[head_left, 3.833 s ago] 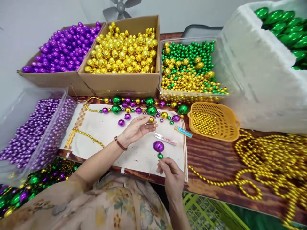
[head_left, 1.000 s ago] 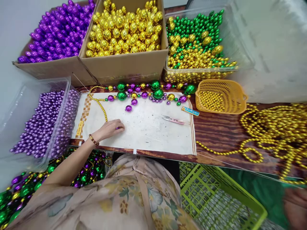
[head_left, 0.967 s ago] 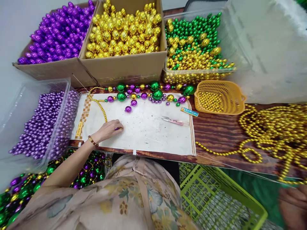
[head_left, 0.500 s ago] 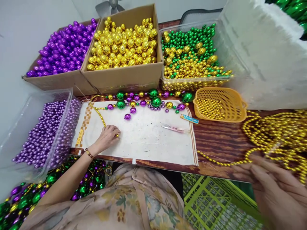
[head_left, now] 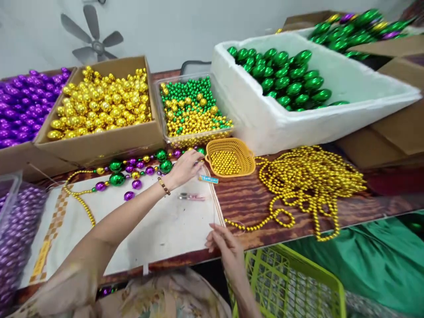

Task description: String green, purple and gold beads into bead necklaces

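Observation:
My left hand (head_left: pixel 186 168) reaches over the right end of the bead garland (head_left: pixel 116 179), close to the orange basket (head_left: pixel 250 165). Its fingers are bent together; what is between them is too small to make out. Purple, green and gold beads form the garland along the top of the white cloth (head_left: pixel 132 238). My right hand (head_left: pixel 228 247) is at the cloth's right edge, thumb and fingers pinching a thin thread that runs upward. Scissors with pink handles (head_left: pixel 192 197) and a blue label strip (head_left: pixel 208 179) lie between the hands and the basket.
Behind stand boxes of purple (head_left: pixel 29 101) and gold balls (head_left: pixel 106 101), a clear bin of green and gold beads (head_left: pixel 195 106), and a foam box (head_left: pixel 251 119) of green ornaments. Gold bead strands (head_left: pixel 308 176) pile at right. A green crate (head_left: pixel 294 269) is below the table edge.
My left hand has moved right and away from me, from the cloth's left side to the garland's right end. My right hand has come in from the far right. The view has turned right.

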Tool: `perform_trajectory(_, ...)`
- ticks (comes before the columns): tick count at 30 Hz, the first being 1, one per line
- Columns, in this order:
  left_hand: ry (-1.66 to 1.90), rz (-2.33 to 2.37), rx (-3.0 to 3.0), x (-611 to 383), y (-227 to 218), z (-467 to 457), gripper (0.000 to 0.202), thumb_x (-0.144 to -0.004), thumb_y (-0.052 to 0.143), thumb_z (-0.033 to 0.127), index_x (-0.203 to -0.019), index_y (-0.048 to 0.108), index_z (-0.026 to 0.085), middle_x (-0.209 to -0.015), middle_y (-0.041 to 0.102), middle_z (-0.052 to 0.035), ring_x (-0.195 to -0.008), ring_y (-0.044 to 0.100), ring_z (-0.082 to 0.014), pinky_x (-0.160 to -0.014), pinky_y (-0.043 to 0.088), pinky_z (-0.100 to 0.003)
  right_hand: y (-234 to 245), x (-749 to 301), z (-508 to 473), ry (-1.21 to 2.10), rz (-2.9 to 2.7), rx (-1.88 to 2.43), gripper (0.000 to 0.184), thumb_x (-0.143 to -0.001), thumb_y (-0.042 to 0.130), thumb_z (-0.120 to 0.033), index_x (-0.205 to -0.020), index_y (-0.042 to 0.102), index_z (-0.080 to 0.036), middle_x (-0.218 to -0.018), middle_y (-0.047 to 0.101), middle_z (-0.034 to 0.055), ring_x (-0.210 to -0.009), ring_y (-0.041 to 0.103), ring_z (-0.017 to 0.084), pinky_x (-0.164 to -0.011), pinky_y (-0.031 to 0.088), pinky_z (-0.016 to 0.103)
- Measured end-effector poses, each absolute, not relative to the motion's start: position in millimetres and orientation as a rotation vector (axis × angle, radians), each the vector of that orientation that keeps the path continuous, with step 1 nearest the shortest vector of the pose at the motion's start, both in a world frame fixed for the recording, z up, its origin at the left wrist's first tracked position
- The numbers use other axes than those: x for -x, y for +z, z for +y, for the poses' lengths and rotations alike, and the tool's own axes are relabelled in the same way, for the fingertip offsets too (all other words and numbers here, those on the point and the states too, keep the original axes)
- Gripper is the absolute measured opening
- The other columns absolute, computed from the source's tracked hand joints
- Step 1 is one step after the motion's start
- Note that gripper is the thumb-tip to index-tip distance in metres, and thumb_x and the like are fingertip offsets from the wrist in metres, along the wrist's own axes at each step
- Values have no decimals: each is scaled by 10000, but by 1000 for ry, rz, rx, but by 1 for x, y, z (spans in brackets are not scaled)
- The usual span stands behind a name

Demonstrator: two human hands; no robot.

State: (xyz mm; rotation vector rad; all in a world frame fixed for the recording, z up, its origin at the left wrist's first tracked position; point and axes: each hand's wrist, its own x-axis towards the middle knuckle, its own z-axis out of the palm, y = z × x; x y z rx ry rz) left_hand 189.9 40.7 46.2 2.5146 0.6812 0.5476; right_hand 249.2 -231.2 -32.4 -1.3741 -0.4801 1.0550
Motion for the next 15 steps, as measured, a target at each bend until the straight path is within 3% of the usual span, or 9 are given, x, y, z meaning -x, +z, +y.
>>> perform_trajectory(4,692,557,-2593,-257,69,68,158,-977,504,191,-1078,625,179,-1079,677,-85,-1032,618,-209,-946,508,-378,-51,-263,-235,1002,-773,1498,374,-944,578,-483,-1023,736,-154,-708,711,67,-579,683,175,-535,536,252)
perform_trajectory(8,825,519,-2674,-322,99,89,186,-959,510,159,-1097,634,174,-1086,669,-93,-1042,608,-217,-964,495,-381,-52,-272,-227,779,-1312,1731,305,-984,437,-235,-1084,721,-189,-872,765,84,-749,746,200,-665,559,260)
perform_trajectory(11,939,565,-2700,-372,123,104,196,-959,527,181,-1111,650,172,-1137,660,-109,-1112,580,-241,-1035,447,-403,-48,-268,-216,595,-1622,2008,342,-925,438,-90,-1067,718,-227,-892,771,63,-792,761,219,-672,544,252)
perform_trajectory(15,816,548,-2731,-426,148,111,250,-1005,490,331,-1090,685,199,-1161,671,-100,-1157,562,-261,-1071,406,-456,-49,-267,-210,548,-1773,2168,421,-882,493,-69,-1191,683,-284,-912,770,29,-693,754,215,-578,520,242)
